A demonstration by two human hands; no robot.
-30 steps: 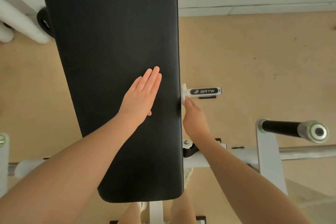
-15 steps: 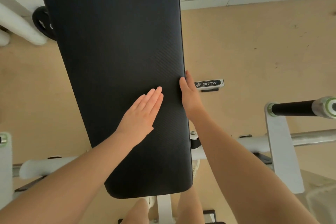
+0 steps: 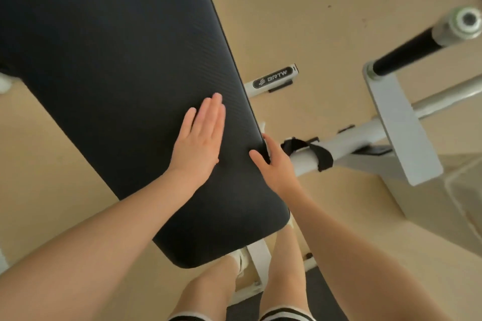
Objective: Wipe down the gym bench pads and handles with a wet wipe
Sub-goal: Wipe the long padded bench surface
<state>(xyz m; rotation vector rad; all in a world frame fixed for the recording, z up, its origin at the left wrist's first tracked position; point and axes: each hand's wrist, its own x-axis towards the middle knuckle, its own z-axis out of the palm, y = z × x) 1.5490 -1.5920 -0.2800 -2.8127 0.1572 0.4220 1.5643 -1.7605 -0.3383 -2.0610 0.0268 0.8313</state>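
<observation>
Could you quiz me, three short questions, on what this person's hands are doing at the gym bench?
1. True or false: the left hand lies flat on the black bench pad.
2. Where is the right hand? A: on the pad's right edge; B: on the black bar handle; C: on the floor.
3. Fill in: a scrap of white wipe shows just beyond the right hand's ____.

Key: 1 true; 2 A; 3 fingertips.
</observation>
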